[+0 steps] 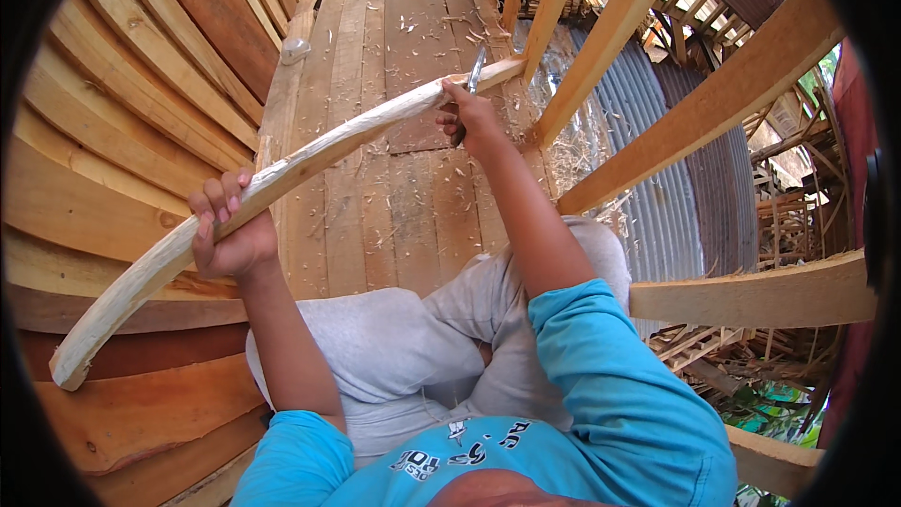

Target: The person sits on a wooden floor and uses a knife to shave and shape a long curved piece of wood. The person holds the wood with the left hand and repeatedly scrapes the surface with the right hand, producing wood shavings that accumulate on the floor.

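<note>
A long, pale wooden pole (347, 139), stripped of bark, slants across in front of me from the lower left to the far railing. My left hand (239, 235) is wrapped around its nearer half. Farther along, my right hand (469, 119) is closed around a knife (477, 69). The blade points up and away, and the handle is mostly hidden in my palm. The thumb side of this hand lies at the pole's edge; whether the fingers press on the wood I cannot tell.
Wood shavings lie over the plank floor (375, 216). A wall of wooden boards (122, 150) stands on the left. Wooden railing posts (601, 47) rise on the right, with corrugated metal sheets (648, 141) beyond. A small clear container (295, 49) sits near the wall.
</note>
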`<action>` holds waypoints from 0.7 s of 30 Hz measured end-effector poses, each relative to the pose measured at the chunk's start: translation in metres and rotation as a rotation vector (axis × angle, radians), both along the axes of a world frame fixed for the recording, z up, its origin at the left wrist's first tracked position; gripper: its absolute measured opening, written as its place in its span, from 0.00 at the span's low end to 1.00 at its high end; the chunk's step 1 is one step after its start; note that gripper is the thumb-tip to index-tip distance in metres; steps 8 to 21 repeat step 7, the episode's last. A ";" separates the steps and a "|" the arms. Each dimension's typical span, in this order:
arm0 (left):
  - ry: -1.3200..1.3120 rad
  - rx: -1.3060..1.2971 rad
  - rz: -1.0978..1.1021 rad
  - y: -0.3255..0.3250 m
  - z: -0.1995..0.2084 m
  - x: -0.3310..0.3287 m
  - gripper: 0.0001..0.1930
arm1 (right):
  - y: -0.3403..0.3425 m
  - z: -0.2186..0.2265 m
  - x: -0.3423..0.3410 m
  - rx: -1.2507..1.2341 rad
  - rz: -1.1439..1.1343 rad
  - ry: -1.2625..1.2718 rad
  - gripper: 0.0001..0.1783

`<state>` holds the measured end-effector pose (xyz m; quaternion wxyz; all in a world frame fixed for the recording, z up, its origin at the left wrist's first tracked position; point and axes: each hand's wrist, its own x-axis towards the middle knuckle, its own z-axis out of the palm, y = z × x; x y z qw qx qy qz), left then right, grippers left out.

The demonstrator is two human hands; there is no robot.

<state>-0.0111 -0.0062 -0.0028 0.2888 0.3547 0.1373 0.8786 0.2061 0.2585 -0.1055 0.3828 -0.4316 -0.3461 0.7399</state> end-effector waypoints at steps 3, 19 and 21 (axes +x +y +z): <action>-0.014 -0.024 0.041 0.000 0.004 0.008 0.11 | 0.003 -0.005 0.001 0.002 -0.012 0.037 0.22; 0.051 -0.039 0.040 0.000 0.018 0.028 0.12 | 0.017 -0.012 0.012 0.004 0.081 0.128 0.24; 0.051 -0.039 0.040 0.000 0.018 0.028 0.12 | 0.017 -0.012 0.012 0.004 0.081 0.128 0.24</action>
